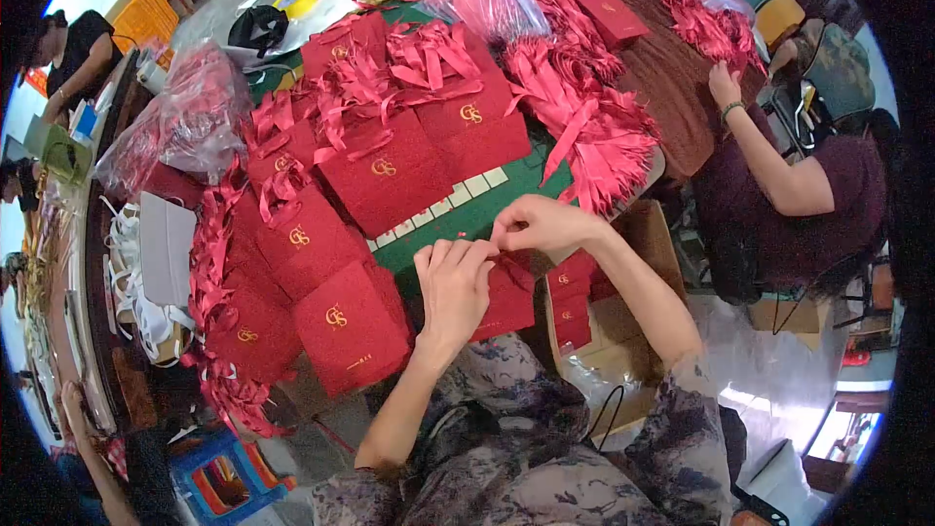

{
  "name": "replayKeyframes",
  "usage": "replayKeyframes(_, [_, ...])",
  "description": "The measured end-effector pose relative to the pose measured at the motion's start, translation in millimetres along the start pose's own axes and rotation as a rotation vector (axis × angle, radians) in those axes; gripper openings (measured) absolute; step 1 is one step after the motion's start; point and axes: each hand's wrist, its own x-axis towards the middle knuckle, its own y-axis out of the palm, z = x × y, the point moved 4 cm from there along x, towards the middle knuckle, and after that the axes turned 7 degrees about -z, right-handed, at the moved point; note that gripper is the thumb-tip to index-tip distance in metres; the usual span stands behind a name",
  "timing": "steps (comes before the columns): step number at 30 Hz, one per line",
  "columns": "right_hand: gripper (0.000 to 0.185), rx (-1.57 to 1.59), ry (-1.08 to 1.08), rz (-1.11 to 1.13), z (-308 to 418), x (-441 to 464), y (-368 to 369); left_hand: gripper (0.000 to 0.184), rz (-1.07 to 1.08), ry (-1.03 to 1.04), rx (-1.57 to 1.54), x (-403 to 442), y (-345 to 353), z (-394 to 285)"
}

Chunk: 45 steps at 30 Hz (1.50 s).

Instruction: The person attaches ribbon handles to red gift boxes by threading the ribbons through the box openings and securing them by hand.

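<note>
Both hands meet over a red paper gift bag [508,304] near my lap, at the front edge of the green table surface. My left hand [450,294] is closed, its fingers curled at the top edge of this bag. Thumb and fingers of my right hand [545,226] are pinched together beside the left fingertips; what lies in the pinch is too small to make out. Just beyond, a row of small pale tags [456,199] lies on the green surface [409,251]. To the left rests a stack of red bags [351,331] with gold lettering.
Red bags with ribbon handles [385,170] fill the table's middle. Bundles of red ribbon [604,151] lie at the right, near a plastic-wrapped bundle [492,0]. An open cardboard box [638,370] with red bags stands right of my lap. Another person [779,180] works at the right.
</note>
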Motion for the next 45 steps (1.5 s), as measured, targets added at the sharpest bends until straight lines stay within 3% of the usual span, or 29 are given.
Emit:
replayKeyframes(4, [0.019,-0.015,0.070,-0.134,-6,-2,17,0.015,0.091,-0.120,-0.048,1,5,10])
replayKeyframes(8, [0.023,0.065,0.081,-0.597,-30,6,9,0.018,0.218,-0.142,-0.100,-1,16,8])
replayKeyframes(11, [0.023,0.088,0.121,-0.683,-17,0,-5,0.018,0.179,-0.163,-0.067,-2,21,9])
replayKeyframes(13, [0.025,-0.224,0.025,-0.808,-4,-15,-11,0.019,0.138,-0.216,-0.058,-1,21,17])
replayKeyframes(16, [0.026,-0.094,0.043,-0.773,3,-42,-5,0.020,0.093,-0.293,-0.060,2,14,30])
replayKeyframes(18, [0.026,-0.277,0.054,-0.611,11,-60,9,0.020,0.094,-0.308,-0.023,4,13,32])
replayKeyframes(19, [0.026,-0.373,-0.041,-0.616,11,-67,17,0.020,0.088,-0.313,-0.019,5,13,33])
replayKeyframes(22, [0.028,-0.361,0.014,-0.511,5,-82,33,0.020,0.075,-0.322,0.000,4,17,33])
replayKeyframes(27, [0.024,-0.199,0.015,-0.466,40,-121,27,0.020,0.017,-0.323,0.103,0,21,36])
replayKeyframes(29, [0.019,-0.074,0.196,-0.467,59,-138,28,0.021,-0.005,-0.306,0.122,-4,26,40])
replayKeyframes(32, [0.020,0.013,0.202,-0.563,74,-151,35,0.025,0.014,-0.328,0.157,-2,25,36])
replayKeyframes(34, [0.018,-0.075,0.182,-0.594,77,-146,37,0.031,-0.169,-0.138,0.172,2,9,13])
replayKeyframes(36, [0.017,-0.171,0.101,-0.632,80,-137,39,0.046,-0.089,-0.041,0.012,-1,-6,-19])
replayKeyframes(38, [0.016,-0.218,0.074,-0.624,80,-129,41,0.040,-0.001,0.148,-0.286,-5,-13,-50])
replayKeyframes(40, [0.017,-0.275,-0.080,-0.684,83,-126,42,0.031,0.206,0.048,-0.448,-16,-10,-58])
replayKeyframes(41, [0.017,-0.274,-0.086,-0.678,87,-126,42,0.031,0.201,0.045,-0.443,-20,-9,-56])
replayKeyframes(43, [0.019,-0.052,0.106,-0.741,88,-131,38,0.019,0.219,-0.080,-0.560,-29,0,-44])
replayKeyframes(45, [0.019,0.008,0.130,-0.723,89,-135,36,0.015,0.188,-0.063,-0.567,-34,5,-38])
